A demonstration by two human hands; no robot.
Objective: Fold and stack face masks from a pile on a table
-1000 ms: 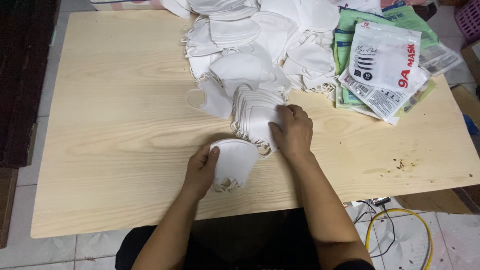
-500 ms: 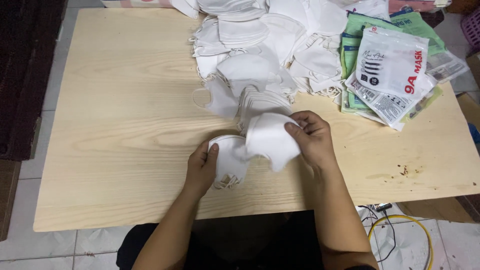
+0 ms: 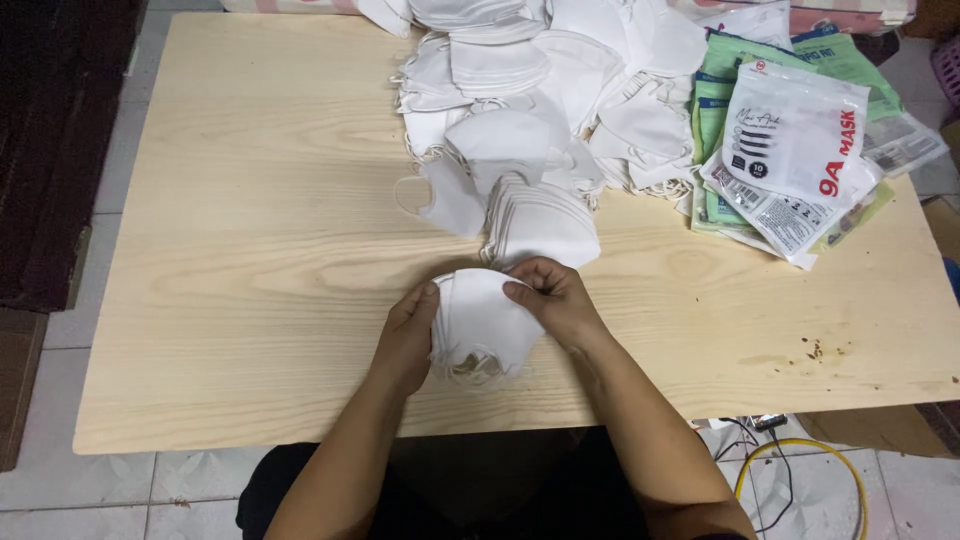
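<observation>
Both hands hold a small stack of white masks (image 3: 478, 325) at the near edge of the wooden table (image 3: 250, 250). The left hand (image 3: 408, 335) cups its left side, fingers curled; the right hand (image 3: 555, 298) pinches the top edge. Just behind lies a fanned stack (image 3: 540, 220), then a heap of loose masks (image 3: 540, 70), with packets (image 3: 790, 150) to the right.

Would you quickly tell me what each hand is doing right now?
Left hand: closed on the left edge of the small stack of white masks.
Right hand: closed on the stack's upper right edge.
</observation>
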